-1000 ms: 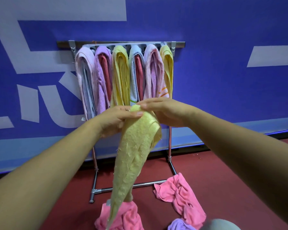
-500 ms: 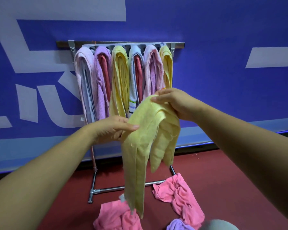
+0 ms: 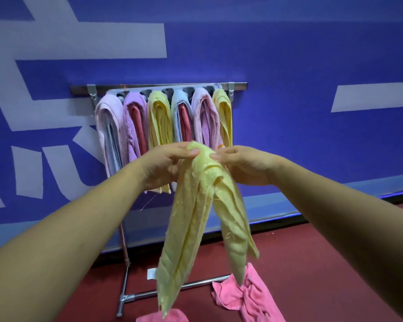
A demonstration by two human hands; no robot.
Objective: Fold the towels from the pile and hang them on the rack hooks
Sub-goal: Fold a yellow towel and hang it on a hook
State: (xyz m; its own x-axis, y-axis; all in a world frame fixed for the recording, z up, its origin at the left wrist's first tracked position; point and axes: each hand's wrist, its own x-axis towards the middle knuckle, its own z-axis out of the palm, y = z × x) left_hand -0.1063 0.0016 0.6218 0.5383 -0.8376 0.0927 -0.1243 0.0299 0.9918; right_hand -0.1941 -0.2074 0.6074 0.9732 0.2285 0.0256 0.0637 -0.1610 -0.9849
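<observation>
Fingers point(image 3: 191, 152) of the left hand point(image 3: 163, 166) pinch the top fold of the yellow towel point(image 3: 196, 217) from its 9 o'clock side, thumb and fingertips pressed together on the cloth. Fingers point(image 3: 216, 156) of the right hand point(image 3: 244, 166) pinch the same fold from 3 o'clock, curled onto it. In the head view both hands meet near the middle, close together across the fold.

From the fold the yellow towel hangs toward 6 o'clock in two long folded tails, the left one longer and the right one blurred at its tip. A small white tag point(image 3: 151, 274) shows just beside the longer tail.

At 12 o'clock from the hands stands the rack point(image 3: 158, 86), its top bar against the blue wall point(image 3: 289, 66). Six hung towels point(image 3: 158, 122) fill it side by side: pale pink, purple over red, yellow, blue over red, pink, yellow. The yellow towel is held in front of them, below the hooks.

On the red floor point(image 3: 312, 263) a pink towel point(image 3: 249, 296) lies crumpled at 5 o'clock, by the end of the rack's base tube. A second pink towel point(image 3: 163, 316) shows at the bottom edge, at 6 o'clock, beneath the longer tail's tip
</observation>
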